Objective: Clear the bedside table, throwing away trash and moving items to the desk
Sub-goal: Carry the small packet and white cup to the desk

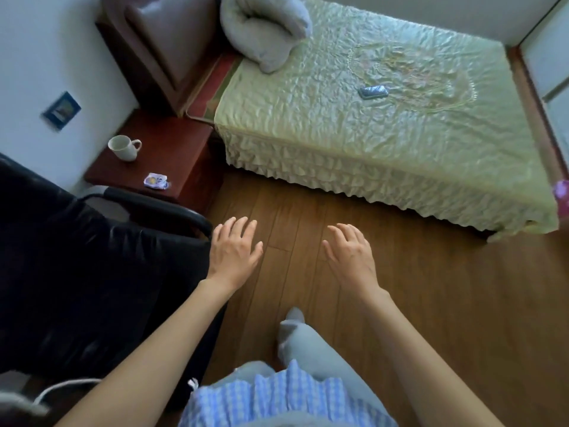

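The dark red bedside table [172, 140] stands at the upper left between the wall and the bed. A white mug [123, 147] sits upright near its back left corner. A small crumpled white and blue wrapper [156, 181] lies near its front edge. My left hand [234, 251] hovers over the floor beside the black chair, fingers spread, holding nothing. My right hand [349, 252] hangs a little to the right of it, also spread and empty. Both hands are well short of the table.
A black office chair [92, 260] fills the left side, its armrest just in front of the table. The bed [385, 124] with a green cover holds a phone [373, 92] and a folded grey quilt [264, 29]. Wooden floor [431, 303] lies open on the right.
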{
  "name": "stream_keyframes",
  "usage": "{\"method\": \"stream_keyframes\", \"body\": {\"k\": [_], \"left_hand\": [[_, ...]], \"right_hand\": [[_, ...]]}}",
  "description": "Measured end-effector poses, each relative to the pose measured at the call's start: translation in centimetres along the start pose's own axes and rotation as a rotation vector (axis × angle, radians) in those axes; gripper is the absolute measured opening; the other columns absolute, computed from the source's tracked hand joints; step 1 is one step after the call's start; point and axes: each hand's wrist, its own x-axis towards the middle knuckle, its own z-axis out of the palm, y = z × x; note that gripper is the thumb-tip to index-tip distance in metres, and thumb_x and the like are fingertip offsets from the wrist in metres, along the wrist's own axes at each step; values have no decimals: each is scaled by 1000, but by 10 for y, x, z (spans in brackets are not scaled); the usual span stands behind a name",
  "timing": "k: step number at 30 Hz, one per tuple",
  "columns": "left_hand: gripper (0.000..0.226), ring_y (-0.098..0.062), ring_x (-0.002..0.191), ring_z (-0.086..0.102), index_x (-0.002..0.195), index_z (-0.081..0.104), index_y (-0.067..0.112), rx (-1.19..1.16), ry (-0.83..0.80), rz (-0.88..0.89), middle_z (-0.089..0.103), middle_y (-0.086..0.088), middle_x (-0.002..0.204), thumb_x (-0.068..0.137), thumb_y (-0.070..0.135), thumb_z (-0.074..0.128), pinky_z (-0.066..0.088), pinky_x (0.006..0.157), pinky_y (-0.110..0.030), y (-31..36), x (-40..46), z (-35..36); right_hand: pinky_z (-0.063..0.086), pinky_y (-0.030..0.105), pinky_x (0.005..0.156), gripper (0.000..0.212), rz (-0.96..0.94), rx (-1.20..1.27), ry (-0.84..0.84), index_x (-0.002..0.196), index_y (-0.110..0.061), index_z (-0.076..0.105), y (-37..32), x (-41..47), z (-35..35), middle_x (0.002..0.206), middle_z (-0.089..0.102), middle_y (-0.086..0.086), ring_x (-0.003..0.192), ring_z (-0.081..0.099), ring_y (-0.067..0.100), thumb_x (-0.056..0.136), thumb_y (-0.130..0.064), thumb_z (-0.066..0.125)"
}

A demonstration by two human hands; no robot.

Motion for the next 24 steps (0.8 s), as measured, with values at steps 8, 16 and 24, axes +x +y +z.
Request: {"method": "stream_keyframes", "body": {"k": [8, 16, 24], "left_hand": [[47, -32, 126, 46, 128, 54, 8, -31, 16, -232, 55, -14, 132, 88, 31, 58, 35, 106, -49, 1, 87, 10], [45, -31, 122, 49, 125, 57, 8, 12, 48, -399, 58, -14, 128, 87, 31, 60, 40, 100, -49, -55, 172, 17], [45, -31, 118, 52, 124, 58, 8, 30, 64, -608, 60, -14, 125, 85, 31, 63, 45, 96, -47, -143, 257, 8]], "right_hand": [[40, 46, 102, 35, -113, 15, -112, 124, -8, 55, 28, 134, -5, 127, 57, 11, 126, 45, 31, 94, -26, 51], [28, 44, 111, 39, -288, -6, -226, 131, -11, 50, -10, 264, 28, 136, 50, 7, 136, 32, 28, 97, -31, 45], [28, 42, 112, 40, -486, -25, -302, 132, -14, 50, -100, 425, 71, 138, 49, 4, 137, 30, 24, 97, -34, 41]]}}
